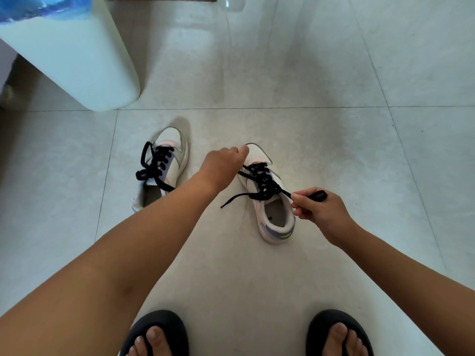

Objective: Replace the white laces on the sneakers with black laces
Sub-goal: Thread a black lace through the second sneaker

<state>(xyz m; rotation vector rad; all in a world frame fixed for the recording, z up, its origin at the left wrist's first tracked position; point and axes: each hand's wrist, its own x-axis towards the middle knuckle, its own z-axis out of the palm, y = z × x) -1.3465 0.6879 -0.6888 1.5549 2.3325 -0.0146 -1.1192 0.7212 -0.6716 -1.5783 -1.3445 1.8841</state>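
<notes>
Two white sneakers with pastel patches stand on the tiled floor, both threaded with black laces. The left sneaker (169,160) has its black lace (154,165) loosely tied. My left hand (222,163) rests on the toe side of the right sneaker (272,214), fingers curled over it. My right hand (316,206) pinches one end of the right sneaker's black lace (264,182) and holds it taut to the right. The other lace end (234,200) trails on the floor to the left of that sneaker.
A pale cylindrical appliance (77,60) with a blue top stands at the upper left. My feet in black slippers (156,335) (336,332) are at the bottom edge. Light floor tiles (334,73) stretch all around.
</notes>
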